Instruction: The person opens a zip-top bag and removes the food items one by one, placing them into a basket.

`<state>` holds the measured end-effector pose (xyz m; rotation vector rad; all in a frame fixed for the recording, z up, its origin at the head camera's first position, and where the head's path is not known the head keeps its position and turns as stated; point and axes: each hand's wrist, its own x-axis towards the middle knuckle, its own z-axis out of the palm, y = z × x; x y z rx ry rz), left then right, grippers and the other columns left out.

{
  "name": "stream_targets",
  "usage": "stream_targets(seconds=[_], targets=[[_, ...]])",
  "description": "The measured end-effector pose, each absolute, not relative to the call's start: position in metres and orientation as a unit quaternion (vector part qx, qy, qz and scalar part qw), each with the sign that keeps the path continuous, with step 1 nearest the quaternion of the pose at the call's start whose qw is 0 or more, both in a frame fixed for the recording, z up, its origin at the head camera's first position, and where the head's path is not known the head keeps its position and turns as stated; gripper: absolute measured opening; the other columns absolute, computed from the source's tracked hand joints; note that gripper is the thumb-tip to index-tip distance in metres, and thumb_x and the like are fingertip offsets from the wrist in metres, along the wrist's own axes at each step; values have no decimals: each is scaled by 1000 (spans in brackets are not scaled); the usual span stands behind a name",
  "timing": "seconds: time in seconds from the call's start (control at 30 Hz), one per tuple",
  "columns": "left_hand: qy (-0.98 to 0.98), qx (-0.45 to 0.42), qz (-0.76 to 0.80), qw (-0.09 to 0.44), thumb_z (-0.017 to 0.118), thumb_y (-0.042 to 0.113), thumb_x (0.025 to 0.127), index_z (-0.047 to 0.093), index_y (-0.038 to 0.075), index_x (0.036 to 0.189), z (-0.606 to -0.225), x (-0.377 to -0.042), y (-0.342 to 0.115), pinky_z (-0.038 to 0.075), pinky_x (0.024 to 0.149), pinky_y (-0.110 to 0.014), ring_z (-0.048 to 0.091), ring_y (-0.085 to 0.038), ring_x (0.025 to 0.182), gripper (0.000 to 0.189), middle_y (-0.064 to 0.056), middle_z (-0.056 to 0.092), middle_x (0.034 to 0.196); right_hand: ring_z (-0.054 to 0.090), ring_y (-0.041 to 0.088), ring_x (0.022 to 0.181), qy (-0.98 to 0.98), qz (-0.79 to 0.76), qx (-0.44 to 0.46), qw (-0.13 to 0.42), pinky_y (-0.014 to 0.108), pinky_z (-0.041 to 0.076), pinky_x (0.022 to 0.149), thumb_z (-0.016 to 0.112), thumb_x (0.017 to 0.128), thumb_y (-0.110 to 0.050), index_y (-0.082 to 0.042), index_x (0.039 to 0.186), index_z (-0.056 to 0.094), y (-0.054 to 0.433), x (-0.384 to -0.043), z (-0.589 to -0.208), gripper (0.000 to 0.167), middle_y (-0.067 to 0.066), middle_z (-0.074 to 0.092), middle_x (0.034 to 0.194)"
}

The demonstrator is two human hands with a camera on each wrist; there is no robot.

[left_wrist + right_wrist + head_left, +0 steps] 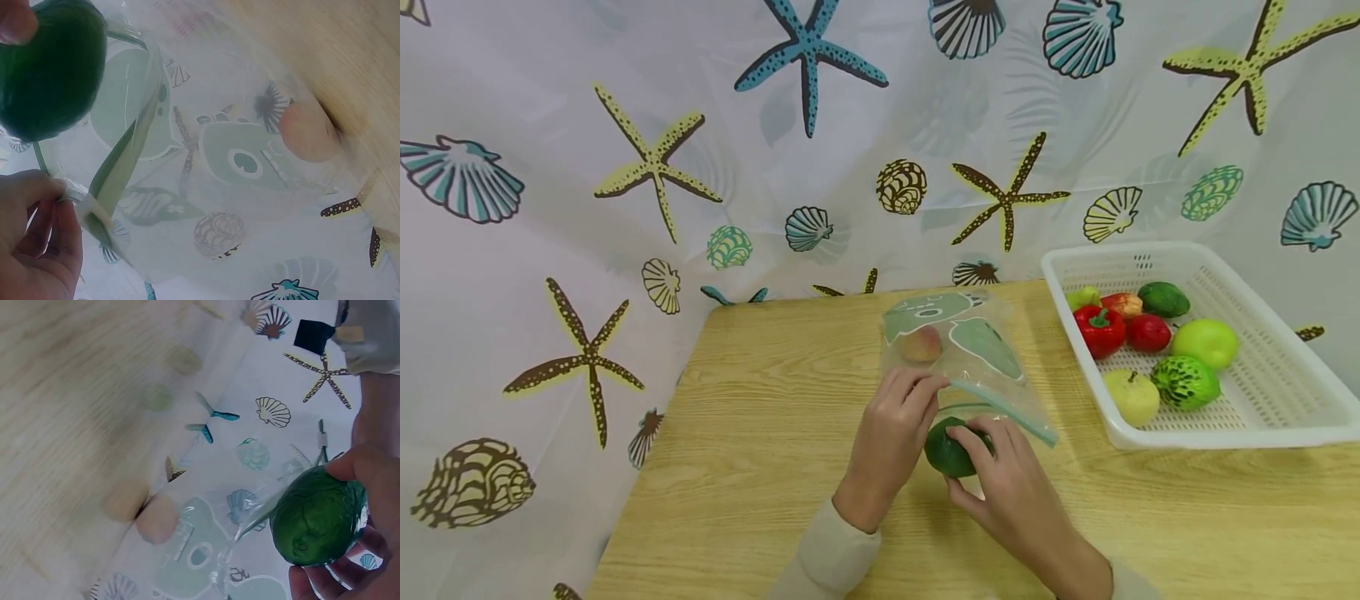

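Note:
A clear zip bag (962,358) with pale green printed shapes lies on the wooden table, its zip edge towards me. Inside its far part is a peach (922,343), also seen through the plastic in the left wrist view. My left hand (891,425) pinches the bag's edge at the zip. With thumb and fingertips, my right hand (1018,483) holds a glossy dark green fruit (947,454) right at the bag's mouth. The left wrist view shows the mouth parted beside the fruit (53,75). In the right wrist view, curled fingers (347,572) support the fruit from below.
A white plastic basket (1240,437) stands to the right with several fruits and vegetables, among them a red bell pepper (1099,332), a green apple (1205,343) and a yellow pear (1131,398). A curtain (850,183) printed with shells and starfish hangs behind the table (737,467).

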<state>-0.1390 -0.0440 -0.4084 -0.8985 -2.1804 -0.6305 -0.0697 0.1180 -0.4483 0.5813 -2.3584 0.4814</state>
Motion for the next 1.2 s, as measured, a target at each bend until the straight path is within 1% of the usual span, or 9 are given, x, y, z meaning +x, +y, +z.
stream_targets(seconds=[0.03,0.13,0.23,0.37,0.47,0.53,0.83,1.07,1.2], targets=[[-838,-346,-243,344,71,3,91,73,11,104,-408,-139,-44,58,82,-20,64,-14,92,16,-1,67,99,57,28,98,-902,188,222,318,42,55,86,85,66,-20,-6,114,63,119,-67,-447,55,14,59,111],[-837,-348,-245,345,70,3,91,72,11,104,-408,-139,-44,57,82,-19,64,-14,92,15,-1,68,100,57,28,101,-903,199,225,306,43,54,87,78,76,-25,-6,115,63,123,-59,-442,46,13,59,112],[-836,-349,-244,348,70,3,91,73,11,104,-409,-140,-44,57,81,-18,64,-14,92,15,-1,68,99,57,26,100,-905,206,223,297,42,54,85,66,87,-34,-6,116,63,127,-51,-437,41,12,59,112],[-834,-350,-244,351,69,4,92,73,11,103,-408,-140,-44,56,80,-17,64,-14,91,14,-1,68,98,56,22,97,-906,205,217,300,37,54,79,50,94,-47,-7,116,63,133,-41,-433,48,10,59,110],[-830,-352,-245,357,71,3,91,73,10,102,-408,-140,-44,56,79,-18,64,-14,89,14,-1,68,97,56,20,97,-906,196,210,312,34,54,76,40,95,-55,-8,115,64,138,-34,-429,57,9,59,109],[-827,-354,-245,362,72,3,90,73,10,102,-409,-141,-43,56,78,-18,63,-14,89,14,-1,68,97,56,18,95,-904,193,206,321,32,53,74,37,94,-57,-8,115,65,142,-30,-427,60,8,59,109],[-824,-355,-252,362,70,2,91,73,10,101,-410,-140,-42,55,76,-17,63,-14,87,13,-1,67,96,55,16,90,-904,190,179,337,18,53,69,40,92,-62,-5,110,64,170,-17,-422,65,9,59,104],[-829,-352,-257,349,68,2,92,73,10,102,-409,-139,-42,55,77,-17,63,-14,88,14,-1,67,97,51,16,85,-898,184,159,367,7,46,67,42,89,-64,-2,107,64,197,-11,-421,69,13,59,100],[-827,-354,-259,351,69,1,92,73,10,101,-409,-139,-42,55,76,-17,63,-14,87,13,-1,67,97,48,17,90,-897,185,148,373,5,42,73,42,89,-66,1,106,63,211,-9,-421,72,15,59,101]])
